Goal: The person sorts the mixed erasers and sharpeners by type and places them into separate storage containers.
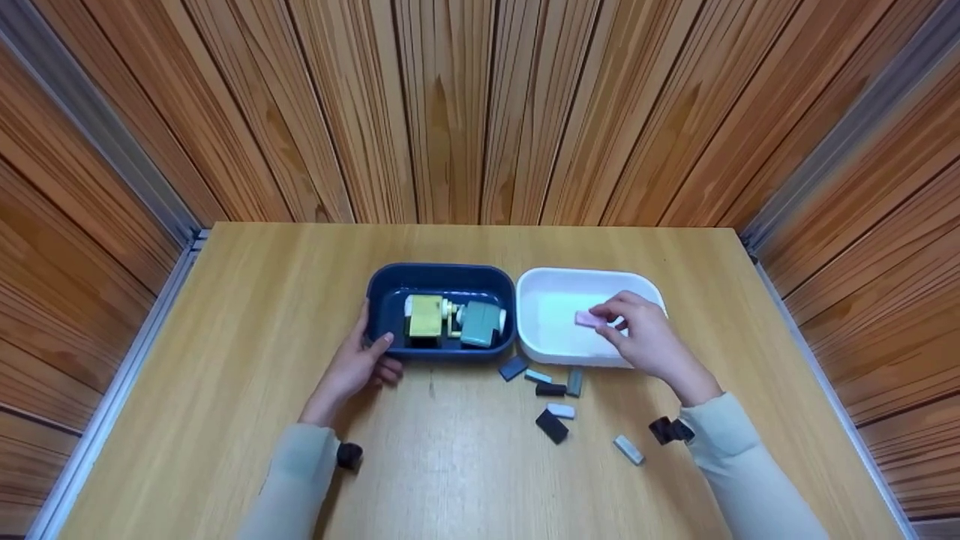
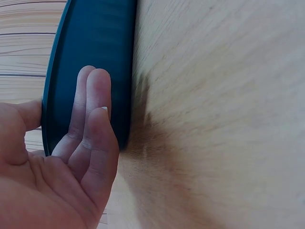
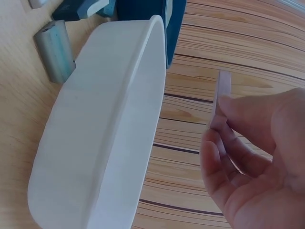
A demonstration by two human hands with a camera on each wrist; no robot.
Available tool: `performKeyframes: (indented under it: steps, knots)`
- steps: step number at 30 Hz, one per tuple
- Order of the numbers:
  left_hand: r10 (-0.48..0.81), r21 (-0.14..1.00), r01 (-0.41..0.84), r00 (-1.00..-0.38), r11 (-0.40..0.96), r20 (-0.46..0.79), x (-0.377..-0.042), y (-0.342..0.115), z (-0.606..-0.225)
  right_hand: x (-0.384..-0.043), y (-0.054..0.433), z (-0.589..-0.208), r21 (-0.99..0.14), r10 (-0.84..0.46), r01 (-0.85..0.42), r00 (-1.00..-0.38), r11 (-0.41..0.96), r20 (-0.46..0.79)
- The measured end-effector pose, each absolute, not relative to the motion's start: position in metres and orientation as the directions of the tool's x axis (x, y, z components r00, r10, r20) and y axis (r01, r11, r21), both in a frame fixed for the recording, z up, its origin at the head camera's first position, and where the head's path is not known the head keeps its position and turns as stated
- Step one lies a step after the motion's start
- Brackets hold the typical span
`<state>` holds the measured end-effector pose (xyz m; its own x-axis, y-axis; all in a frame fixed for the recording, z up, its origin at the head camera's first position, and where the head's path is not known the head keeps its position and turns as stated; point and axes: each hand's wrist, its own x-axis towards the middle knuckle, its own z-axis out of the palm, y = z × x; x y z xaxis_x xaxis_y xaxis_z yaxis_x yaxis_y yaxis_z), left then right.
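Observation:
Over the white bin, my right hand pinches a small pink block between thumb and fingertips. The right wrist view shows this block held above the rim. My left hand grips the front left corner of the dark blue bin; its thumb lies over the rim. Its other fingers press the outer wall in the left wrist view. Inside the dark blue bin lie a yellow-green boxy piece and a grey-green boxy piece, with pale parts between them.
The bins stand side by side on a wooden table. Several small blocks lie in front, among them a blue one, a black one and a grey one. Wood-panelled walls enclose the table.

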<state>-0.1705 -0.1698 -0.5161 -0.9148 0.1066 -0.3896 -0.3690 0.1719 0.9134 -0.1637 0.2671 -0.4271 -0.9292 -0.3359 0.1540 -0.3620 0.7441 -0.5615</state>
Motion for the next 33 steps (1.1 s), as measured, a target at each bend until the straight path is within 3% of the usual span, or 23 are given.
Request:
performKeyframes:
  steps: [33]
  knots:
    - [0.127,0.931,-0.345,-0.925,0.116,-0.359,-0.168,-0.171,-0.517,-0.205,0.264,-0.425,-0.594,-0.252,-0.203,-0.968,0.778,0.001]
